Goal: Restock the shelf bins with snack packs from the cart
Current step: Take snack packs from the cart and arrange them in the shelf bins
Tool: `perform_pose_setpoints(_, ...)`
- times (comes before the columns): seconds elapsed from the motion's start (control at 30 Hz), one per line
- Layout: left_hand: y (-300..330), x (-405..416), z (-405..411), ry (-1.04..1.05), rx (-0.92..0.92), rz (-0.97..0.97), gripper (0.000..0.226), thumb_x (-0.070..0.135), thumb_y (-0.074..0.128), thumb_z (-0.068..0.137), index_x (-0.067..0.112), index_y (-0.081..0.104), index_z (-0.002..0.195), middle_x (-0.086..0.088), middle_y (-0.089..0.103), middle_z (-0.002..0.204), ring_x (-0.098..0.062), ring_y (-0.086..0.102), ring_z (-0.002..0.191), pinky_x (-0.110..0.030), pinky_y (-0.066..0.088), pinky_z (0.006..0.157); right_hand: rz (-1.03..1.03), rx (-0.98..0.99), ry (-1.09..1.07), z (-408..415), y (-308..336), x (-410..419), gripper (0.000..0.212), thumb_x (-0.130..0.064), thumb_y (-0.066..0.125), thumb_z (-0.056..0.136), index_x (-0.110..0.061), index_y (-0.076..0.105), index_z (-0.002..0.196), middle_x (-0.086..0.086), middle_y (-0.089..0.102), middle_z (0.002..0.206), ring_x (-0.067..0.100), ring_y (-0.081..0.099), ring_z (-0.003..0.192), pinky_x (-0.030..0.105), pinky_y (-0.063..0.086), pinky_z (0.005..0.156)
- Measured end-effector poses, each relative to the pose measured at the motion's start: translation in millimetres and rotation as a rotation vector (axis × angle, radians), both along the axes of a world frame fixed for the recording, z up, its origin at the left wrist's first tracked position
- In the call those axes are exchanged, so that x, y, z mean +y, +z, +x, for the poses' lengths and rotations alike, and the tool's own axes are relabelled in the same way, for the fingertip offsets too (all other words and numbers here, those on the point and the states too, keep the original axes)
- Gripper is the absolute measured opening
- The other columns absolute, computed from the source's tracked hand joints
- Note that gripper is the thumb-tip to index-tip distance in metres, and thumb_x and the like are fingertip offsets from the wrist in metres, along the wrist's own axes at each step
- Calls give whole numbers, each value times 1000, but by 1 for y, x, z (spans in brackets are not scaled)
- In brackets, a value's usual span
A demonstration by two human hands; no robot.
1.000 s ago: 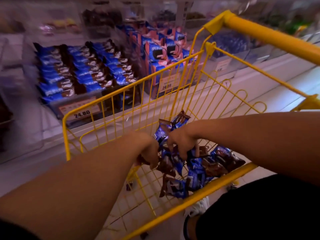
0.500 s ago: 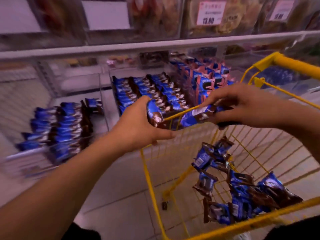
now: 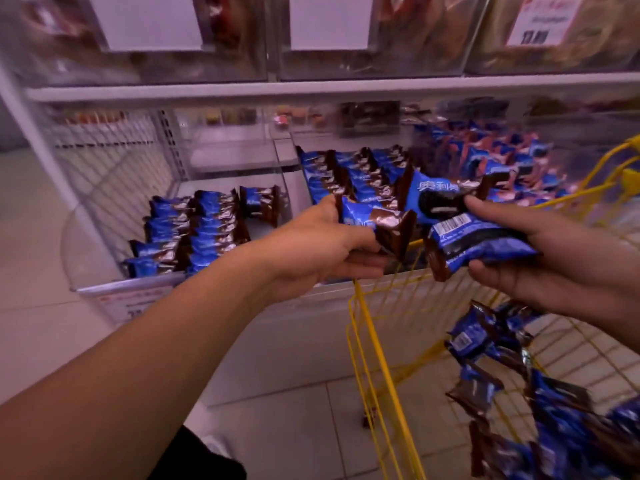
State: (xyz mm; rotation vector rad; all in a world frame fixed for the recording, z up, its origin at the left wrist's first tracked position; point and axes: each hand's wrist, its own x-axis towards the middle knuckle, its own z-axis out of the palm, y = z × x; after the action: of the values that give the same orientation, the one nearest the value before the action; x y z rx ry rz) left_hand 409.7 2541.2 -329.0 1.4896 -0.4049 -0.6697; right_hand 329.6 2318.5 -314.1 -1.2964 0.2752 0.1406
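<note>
Head view: left hand gripping one blue snack pack, fingers curled under, thumb on top; pack's long axis running left-right; right hand holding a small stack of packs, fingers curled beneath, thumb pinching the top one; both raised over the yellow cart rim, hands just beside each other. Half-filled left bin down and left of the left hand, nearer that hand than the right; fuller middle bin directly behind it; loose packs in cart below the right hand. Versus half a second ago: hands slightly further apart, right-hand stack turned barcode up, camera closer to the shelf. Likely next: left pack into the left bin.
</note>
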Motion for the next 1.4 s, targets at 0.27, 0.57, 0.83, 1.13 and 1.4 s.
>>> perform_pose_setpoints(0.27,4,12,17,-17,-123,144,39,19,79,72,17,69,109,-6,77,95,-14,73,78,-29,62,73,39,55,-9,4,-7,-17,18,-28,75,69,-14,80,81,9,76,83,14,71,58,24,56,45)
perform_pose_setpoints(0.57,-1,2,13,153,-16,21,22,3,68,86,11,66,107,-7,77,88,-13,74,74,-18,56,57,-79,-51,42,4,-7,-18,38,-29,74,73,-11,71,106,12,76,88,17,74,64,25,57,48)
perform_pose_setpoints(0.83,-7,-20,-6,48,157,-247,50,51,59,88,18,58,126,-13,70,118,-34,71,101,-42,61,74,-27,-2,113,-2,-11,1,38,-27,75,73,-4,72,103,19,75,95,21,75,71,27,58,53)
perform_pose_setpoints(1.13,-14,-30,-11,278,119,-240,32,17,69,89,9,58,118,-21,72,104,-28,74,78,-24,56,56,-306,-253,-130,-2,-12,-9,42,-23,87,57,-11,72,94,17,75,98,29,75,86,32,61,67)
perform_pose_setpoints(1.4,-6,-29,-11,161,190,-360,33,21,67,90,11,58,120,-13,76,100,-23,74,77,-28,59,63,-918,-772,-179,-3,-15,1,21,-16,82,79,-16,70,97,-7,72,97,7,70,93,23,57,80)
